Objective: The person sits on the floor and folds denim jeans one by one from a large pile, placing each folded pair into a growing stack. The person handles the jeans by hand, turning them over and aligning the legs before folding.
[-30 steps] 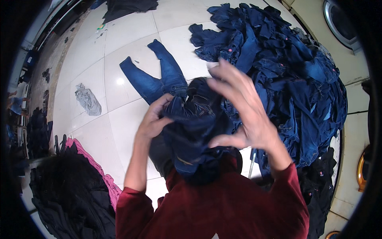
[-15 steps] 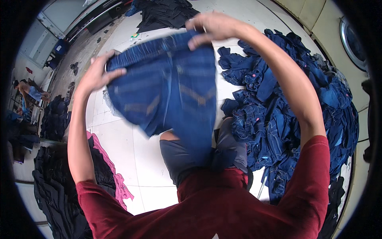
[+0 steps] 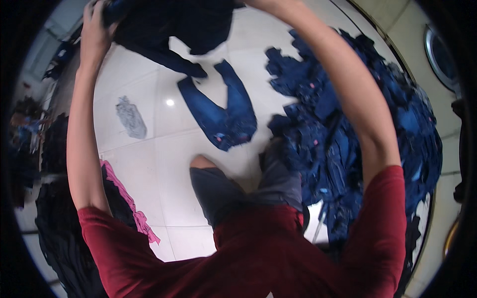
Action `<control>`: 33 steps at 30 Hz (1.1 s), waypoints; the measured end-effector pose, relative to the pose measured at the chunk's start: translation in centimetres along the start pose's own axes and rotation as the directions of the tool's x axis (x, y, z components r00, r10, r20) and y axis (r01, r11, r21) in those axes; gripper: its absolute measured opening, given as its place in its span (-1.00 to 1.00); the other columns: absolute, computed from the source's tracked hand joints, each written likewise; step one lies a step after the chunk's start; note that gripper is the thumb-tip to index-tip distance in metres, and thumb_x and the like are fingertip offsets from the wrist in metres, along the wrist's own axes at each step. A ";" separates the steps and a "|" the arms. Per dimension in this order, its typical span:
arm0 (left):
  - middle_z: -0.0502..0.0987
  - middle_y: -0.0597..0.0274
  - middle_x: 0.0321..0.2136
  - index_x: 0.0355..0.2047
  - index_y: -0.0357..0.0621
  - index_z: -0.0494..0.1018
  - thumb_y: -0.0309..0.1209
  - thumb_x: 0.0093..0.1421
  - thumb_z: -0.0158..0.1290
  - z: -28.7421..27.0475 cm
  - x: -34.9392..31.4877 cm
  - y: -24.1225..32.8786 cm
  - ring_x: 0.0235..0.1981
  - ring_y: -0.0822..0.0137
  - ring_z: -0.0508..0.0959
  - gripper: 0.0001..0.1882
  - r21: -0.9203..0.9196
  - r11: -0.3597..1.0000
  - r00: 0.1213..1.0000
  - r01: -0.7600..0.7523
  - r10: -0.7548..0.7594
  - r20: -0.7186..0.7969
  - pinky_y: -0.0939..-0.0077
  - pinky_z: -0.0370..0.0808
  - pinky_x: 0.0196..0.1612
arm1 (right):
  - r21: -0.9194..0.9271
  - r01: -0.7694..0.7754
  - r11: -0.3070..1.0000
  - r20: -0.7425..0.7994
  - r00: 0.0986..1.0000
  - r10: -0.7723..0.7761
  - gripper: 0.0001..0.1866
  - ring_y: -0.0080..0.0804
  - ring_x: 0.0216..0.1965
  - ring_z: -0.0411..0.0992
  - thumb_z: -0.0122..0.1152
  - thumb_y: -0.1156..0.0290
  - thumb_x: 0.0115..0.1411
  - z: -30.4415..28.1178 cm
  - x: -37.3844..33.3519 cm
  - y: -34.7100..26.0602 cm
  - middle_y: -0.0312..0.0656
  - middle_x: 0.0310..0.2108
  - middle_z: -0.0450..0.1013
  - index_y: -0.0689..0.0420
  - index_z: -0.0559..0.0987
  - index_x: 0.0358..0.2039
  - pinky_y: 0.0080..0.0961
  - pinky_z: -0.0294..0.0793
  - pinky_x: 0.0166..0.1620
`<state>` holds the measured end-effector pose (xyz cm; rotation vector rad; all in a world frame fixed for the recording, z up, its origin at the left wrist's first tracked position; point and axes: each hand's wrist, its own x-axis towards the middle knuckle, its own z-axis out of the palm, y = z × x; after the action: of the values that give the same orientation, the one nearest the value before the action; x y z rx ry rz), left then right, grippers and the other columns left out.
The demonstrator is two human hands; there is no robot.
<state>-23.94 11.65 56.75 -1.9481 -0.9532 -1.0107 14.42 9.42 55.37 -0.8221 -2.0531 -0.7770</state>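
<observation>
A pair of dark blue jeans [image 3: 179, 22] is held up and spread at the top edge of the picture, its legs hanging toward the floor. My left hand [image 3: 97, 32] is closed round the waistband's left end. At the waistband's other end is my right hand [image 3: 261, 3], its fingers cut off by the picture's edge. Below the raised pair, small blue jeans [image 3: 231, 119] lie flat on the floor, waist toward me and legs pointing away. One leg of the held pair reaches just above them.
A large heap of blue jeans [image 3: 328, 134] covers the floor on my right. Black garments [image 3: 54, 223] and a pink cloth [image 3: 124, 193] lie at my left. A grey crumpled bundle [image 3: 130, 119] rests on the white tiles [image 3: 149, 164]. A round machine door [image 3: 442, 57] stands at far right.
Both hands have lifted the jeans away and up to the top edge. The small jeans on the floor and the whole grey bundle have come into sight.
</observation>
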 end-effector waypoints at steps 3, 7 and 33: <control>0.54 -0.16 0.12 0.19 -0.27 0.42 -0.55 0.12 0.33 1.6 -10.4 6.5 0.18 -0.13 0.55 -0.40 -0.133 0.931 0.822 0.340 -0.226 0.522 0.21 0.54 0.12 | 0.197 -0.102 0.975 0.287 0.957 0.042 -0.72 -0.08 -0.18 0.61 0.41 0.09 0.22 3.9 -11.1 -3.1 -0.20 -0.32 0.62 -0.12 0.68 -0.11 -0.20 0.58 -0.12; 0.54 -0.05 0.22 0.16 -0.19 0.50 -0.28 0.10 0.45 1.0 -27.5 17.9 0.22 -0.02 0.55 -0.36 -0.448 0.673 0.488 0.588 0.147 0.860 0.17 0.45 0.28 | 0.083 -0.491 0.867 0.902 0.408 0.145 -0.35 0.00 0.20 0.48 0.47 0.24 0.17 5.3 -28.8 -6.7 -0.22 0.27 0.34 -0.23 0.41 0.25 0.03 0.52 0.17; 0.54 0.28 -0.27 -0.25 -0.06 0.52 -0.26 -0.02 0.44 -6.4 3.4 25.4 0.02 0.13 0.54 -0.61 -0.742 0.559 0.815 -0.369 0.579 0.031 0.13 0.33 0.22 | 0.153 -0.701 0.697 0.217 0.712 0.668 -0.75 -0.47 -0.16 0.53 0.25 0.34 0.39 -28.3 -10.5 -5.1 -0.20 -0.22 0.62 0.24 0.64 -0.04 -0.48 0.50 -0.04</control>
<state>-3.01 -4.49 55.69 -2.8498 -0.0507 -0.8399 27.86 -17.68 59.95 -1.4246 -1.6909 -0.0527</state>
